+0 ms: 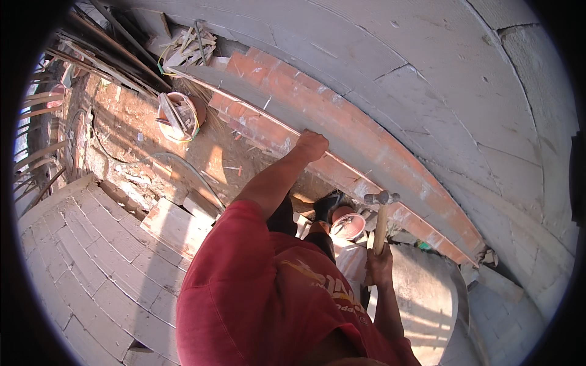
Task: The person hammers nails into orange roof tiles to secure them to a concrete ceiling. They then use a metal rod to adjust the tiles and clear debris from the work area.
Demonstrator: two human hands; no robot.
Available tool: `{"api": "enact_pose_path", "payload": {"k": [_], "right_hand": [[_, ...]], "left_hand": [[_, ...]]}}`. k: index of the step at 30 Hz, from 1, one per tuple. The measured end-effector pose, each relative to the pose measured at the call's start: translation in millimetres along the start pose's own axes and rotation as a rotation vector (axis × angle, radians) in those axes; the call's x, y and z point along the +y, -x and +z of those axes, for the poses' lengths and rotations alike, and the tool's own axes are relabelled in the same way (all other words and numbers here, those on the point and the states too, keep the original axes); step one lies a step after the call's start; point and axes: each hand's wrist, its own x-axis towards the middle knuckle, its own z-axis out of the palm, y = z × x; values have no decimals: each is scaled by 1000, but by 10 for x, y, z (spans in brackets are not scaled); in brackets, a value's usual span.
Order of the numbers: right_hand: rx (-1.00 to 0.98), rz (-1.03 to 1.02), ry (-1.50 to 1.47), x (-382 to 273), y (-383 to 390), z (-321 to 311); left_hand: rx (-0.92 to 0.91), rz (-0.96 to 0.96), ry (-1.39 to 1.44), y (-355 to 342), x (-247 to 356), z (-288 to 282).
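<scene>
While gripping a hammer (381,230) low on its handle with the right hand (379,267), rests the left hand (311,145) on the upper edge of a long reddish board (353,178). Seems to bend the left fingers over that edge to steady the board, or perhaps just to lean; cannot tell whether clamped on it, with the fingertips hidden. Points the hammer head away from the body, near the board in view, probably for a free, balanced hold. Faces the board across the front of the body, apparently to have it within reach of both hands. Sets a black boot (326,206) just beside a small pinkish bucket (348,226), perhaps placed there to be handy.

Notes pale wood on the handle and dull metal on the blunt head. Sees whitish smears on the scuffed board; beyond, a smooth grey band (287,111), then a second reddish panel (366,125), bowed in view, against a matte grey block wall (439,110). Finds scrap wood (173,116) jutting from another round bucket (196,110), likely gathered for tidiness, and a thin hose (177,157) looping over crumbly brown ground (122,131).
</scene>
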Motion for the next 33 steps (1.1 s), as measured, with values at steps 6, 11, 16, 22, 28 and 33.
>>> {"api": "enact_pose_path", "payload": {"k": [6, 11, 16, 22, 28, 33], "right_hand": [[30, 46, -256, 164, 206, -41], [51, -2, -188, 320, 228, -266], [68, 12, -252, 567, 294, -421], [92, 28, -332, 1040, 335, -675], [45, 28, -315, 1217, 348, -859], [-1, 5, -288, 1321, 340, -834]], "left_hand": [[58, 94, -4, -279, 790, 50], [75, 105, 41, -715, 1541, 338], [2, 88, 40, -1055, 2145, 298], [40, -12, -67, -1161, 2290, 48], [408, 18, -137, -1168, 2042, 161], [222, -63, 31, -923, 2066, -324]]}}
